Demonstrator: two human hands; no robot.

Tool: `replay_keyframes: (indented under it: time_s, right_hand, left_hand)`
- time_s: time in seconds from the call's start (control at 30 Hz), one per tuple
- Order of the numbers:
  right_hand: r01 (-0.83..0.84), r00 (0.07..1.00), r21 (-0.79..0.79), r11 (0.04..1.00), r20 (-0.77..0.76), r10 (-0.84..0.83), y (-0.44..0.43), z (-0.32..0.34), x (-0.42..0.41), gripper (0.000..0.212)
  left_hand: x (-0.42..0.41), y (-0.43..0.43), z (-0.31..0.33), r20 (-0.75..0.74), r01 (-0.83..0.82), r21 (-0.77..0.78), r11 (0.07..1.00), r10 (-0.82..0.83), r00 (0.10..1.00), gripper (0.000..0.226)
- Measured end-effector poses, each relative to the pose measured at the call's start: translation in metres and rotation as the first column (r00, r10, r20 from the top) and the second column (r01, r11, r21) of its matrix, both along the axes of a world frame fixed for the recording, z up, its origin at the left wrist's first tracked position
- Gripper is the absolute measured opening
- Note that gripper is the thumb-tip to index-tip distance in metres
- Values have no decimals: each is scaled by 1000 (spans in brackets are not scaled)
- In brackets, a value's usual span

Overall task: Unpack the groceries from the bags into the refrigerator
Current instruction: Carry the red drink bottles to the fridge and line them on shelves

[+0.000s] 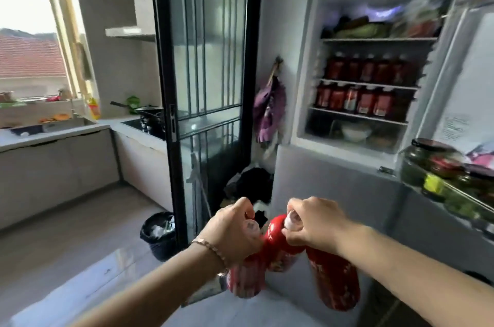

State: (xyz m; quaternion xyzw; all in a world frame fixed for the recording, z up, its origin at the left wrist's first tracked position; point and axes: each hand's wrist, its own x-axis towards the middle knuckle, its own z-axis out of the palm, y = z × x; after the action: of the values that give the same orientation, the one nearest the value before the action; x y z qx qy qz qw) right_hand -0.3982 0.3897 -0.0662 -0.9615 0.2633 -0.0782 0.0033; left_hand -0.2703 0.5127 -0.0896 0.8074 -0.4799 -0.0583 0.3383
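My left hand grips a red-labelled bottle by its white cap, hanging below the hand. My right hand holds two more red bottles by their necks: one between the hands, one hanging under the wrist. The refrigerator stands open ahead on the right. Two of its shelves carry rows of the same red bottles. No grocery bag is in view.
The fridge door swings open at the right, its rack holding dark jars. A black-framed glass sliding door stands left of the fridge. A black bin sits on the floor. Kitchen counter, sink and stove lie at left.
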Motion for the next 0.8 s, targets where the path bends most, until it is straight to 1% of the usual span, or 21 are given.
replay_keyframes:
  time_s: [0.07, 0.13, 0.23, 0.27, 0.37, 0.43, 0.5, 0.6, 0.7, 0.8]
  right_hand:
    - [74, 997, 13, 997, -1, -74, -29, 16, 6, 34]
    - [178, 983, 33, 983, 35, -180, -69, 33, 14, 28]
    - [291, 953, 38, 956, 78, -293, -128, 61, 25, 11]
    - [312, 945, 39, 949, 93, -314, -149, 69, 28, 11]
    - [354, 923, 42, 934, 145, -356, -206, 89, 32, 29]
    - [383, 902, 49, 923, 195, -385, -242, 101, 33, 35]
    - [412, 874, 44, 910, 264, -408, -283, 111, 34, 35]
    - [440, 827, 30, 898, 375, -418, -352, 127, 38, 30]
    - [471, 772, 0, 882, 484, -412, -426, 151, 41, 26]
    - [517, 716, -22, 856, 559, -418, -494, 176, 43, 27]
  left_hand:
    - [16, -39, 12, -39, 50, -37, 998, -51, 998, 22]
    - [38, -90, 28, -82, 140, -49, 989, -144, 986, 29]
    - [63, -167, 58, -55, 247, -41, 968, -249, 967, 32]
    - [69, -191, 69, -43, 275, -52, 960, -277, 960, 30]
    - [84, -266, 90, -26, 339, -85, 937, -342, 939, 29]
    - [89, -314, 101, 20, 371, -98, 924, -371, 929, 26]
    - [91, -363, 107, 51, 388, -139, 911, -384, 922, 20]
    - [91, -436, 117, 55, 389, -212, 896, -386, 921, 15]
    - [89, -509, 132, 86, 407, -280, 869, -399, 913, 21]
    - [88, -575, 155, 123, 418, -342, 842, -401, 908, 19]
